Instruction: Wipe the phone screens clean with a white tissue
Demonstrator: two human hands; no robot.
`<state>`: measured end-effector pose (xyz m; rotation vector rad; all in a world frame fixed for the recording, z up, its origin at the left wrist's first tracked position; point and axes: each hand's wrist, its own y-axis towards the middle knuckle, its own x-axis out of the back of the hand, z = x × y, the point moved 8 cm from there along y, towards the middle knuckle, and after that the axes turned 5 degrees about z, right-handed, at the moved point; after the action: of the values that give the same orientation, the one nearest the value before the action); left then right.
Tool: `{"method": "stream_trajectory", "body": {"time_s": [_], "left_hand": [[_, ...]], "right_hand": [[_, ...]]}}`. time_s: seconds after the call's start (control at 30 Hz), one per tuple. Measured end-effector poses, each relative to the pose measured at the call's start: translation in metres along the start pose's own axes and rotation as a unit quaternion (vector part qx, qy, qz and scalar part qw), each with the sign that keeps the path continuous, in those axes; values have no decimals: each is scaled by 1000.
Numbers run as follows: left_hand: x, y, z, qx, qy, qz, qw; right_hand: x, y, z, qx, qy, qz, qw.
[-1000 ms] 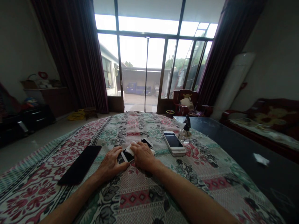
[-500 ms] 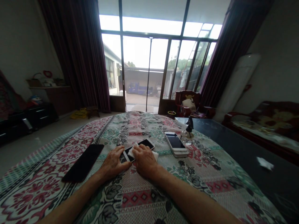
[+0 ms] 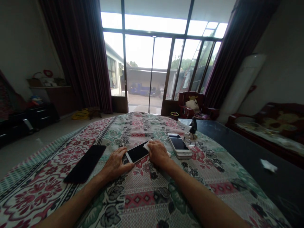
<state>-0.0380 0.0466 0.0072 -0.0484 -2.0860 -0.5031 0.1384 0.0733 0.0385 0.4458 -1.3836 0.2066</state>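
Note:
A white-framed smartphone (image 3: 137,152) with a dark screen lies tilted on the floral bedspread (image 3: 47,193) between my hands. My left hand (image 3: 116,164) grips its lower left end. My right hand (image 3: 158,153) presses a white cloth (image 3: 146,147) against the phone's upper right end, and the hand hides most of the cloth. Just right of that hand sits a stack of white smartphones (image 3: 178,145). A black phone (image 3: 85,164) lies face down or dark, left of my left hand and apart from it.
A dark table (image 3: 239,164) meets the bedspread's right side, holding a small glass bottle with a black top (image 3: 192,134) and a white tissue scrap (image 3: 268,165). Beyond stand a red sofa, a red chair, and glass doors between dark curtains.
The white-framed phone has turned and now shows more of its screen. My right hand has slid right along it with the cloth, away from my left hand.

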Motion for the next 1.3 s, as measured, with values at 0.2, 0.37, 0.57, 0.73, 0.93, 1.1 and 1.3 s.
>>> {"method": "stream_trajectory", "body": {"time_s": [0.2, 0.37, 0.57, 0.73, 0.93, 1.1, 1.3], "left_hand": [[-2, 0, -1, 1, 11, 3, 1000], [-4, -1, 3, 0, 14, -4, 1000], [-3, 0, 1, 1, 9, 12, 1000], [-3, 0, 0, 9, 9, 25, 1000], [-3, 0, -2, 11, 19, 29, 999], [-2, 0, -1, 12, 18, 26, 999], [-3, 1, 2, 7, 17, 25, 1000]], "right_hand": [[-6, -10, 34, 68, 27, -12, 997], [-11, -13, 64, 133, 67, 3, 989], [-3, 3, 27, 101, 72, 10, 992], [6, 1, 7, 63, 69, -26, 995], [-3, -17, 61, 171, 112, -4, 979], [0, -7, 44, 109, 88, 31, 990], [10, 5, -20, -33, 28, 44, 998]]}}
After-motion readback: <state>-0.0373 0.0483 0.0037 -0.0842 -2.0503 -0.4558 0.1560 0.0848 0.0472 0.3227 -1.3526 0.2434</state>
